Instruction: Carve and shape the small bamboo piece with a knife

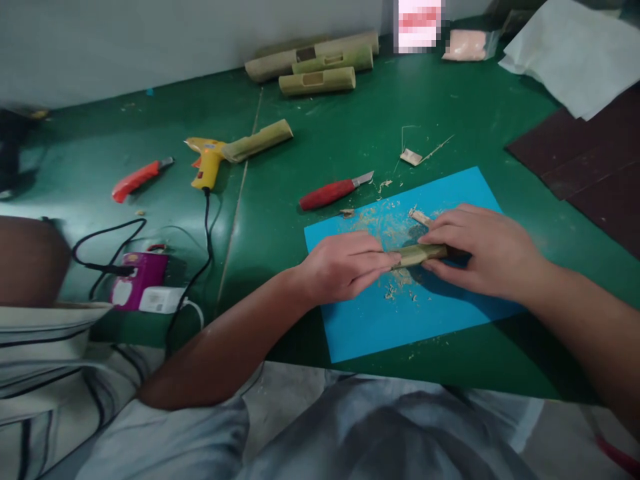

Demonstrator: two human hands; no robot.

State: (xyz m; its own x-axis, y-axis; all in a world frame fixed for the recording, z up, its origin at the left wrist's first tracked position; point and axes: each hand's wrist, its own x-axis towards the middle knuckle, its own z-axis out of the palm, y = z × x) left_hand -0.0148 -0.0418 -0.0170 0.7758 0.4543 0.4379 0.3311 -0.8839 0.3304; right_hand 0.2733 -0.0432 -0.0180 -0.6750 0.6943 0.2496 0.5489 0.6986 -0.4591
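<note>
A short green-brown bamboo tube [419, 256] lies level just over a blue sheet [360, 333]. Around its left end my left hand [350, 265] is closed. On its right end the fingers and thumb of my right hand [480, 250] grip from both sides, hiding part of it. Pale shavings [385, 223] are scattered on the sheet about the tube, and a small wood piece [419, 217] lies just beyond my right fingertips. Past the sheet's far edge rests a red-handled knife [336, 193], its blade pointing right.
A yellow glue gun [207, 160] touches another bamboo piece [260, 141]. Left of it lie an orange cutter [143, 179] and a purple power strip [143, 277] with cords. Several bamboo tubes [317, 81] line the wall. Brown sheets [585, 167] lie right. Another person's striped clothing [45, 373] is at left.
</note>
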